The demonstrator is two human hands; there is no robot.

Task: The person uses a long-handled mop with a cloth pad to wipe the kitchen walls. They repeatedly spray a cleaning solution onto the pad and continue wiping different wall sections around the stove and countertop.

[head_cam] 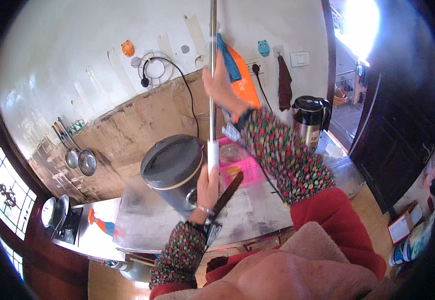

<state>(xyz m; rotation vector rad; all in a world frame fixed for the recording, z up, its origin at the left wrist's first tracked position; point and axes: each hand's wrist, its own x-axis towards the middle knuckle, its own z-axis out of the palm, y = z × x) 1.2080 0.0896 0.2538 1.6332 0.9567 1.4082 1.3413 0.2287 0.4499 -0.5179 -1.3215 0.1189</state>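
Observation:
A shiny metal pole [213, 45] with a white section [212, 153] near its lower end stands upright before me. My left hand [207, 187] grips it low down, around the white section, beside a dark rice cooker [172, 165]. Higher up, my right hand [219, 82] is wrapped around the metal part, in front of an orange bag [245, 88] and a blue cloth [229, 60] by the wall. The pole's top runs out of the picture. Both forearms wear flowered sleeve covers. Under my left hand, a dark strip [229, 195] slants over the worktop; its kind is unclear.
Pink packaging [245, 168] lies on the metal-topped worktop [150, 228]. A steel electric kettle [309, 120] stands at the right. Two ladles [87, 162] hang on the left wall. A plugged cord [187, 90] hangs behind the cooker. The gas hob [69, 227] is far left, a dark door [390, 123] right.

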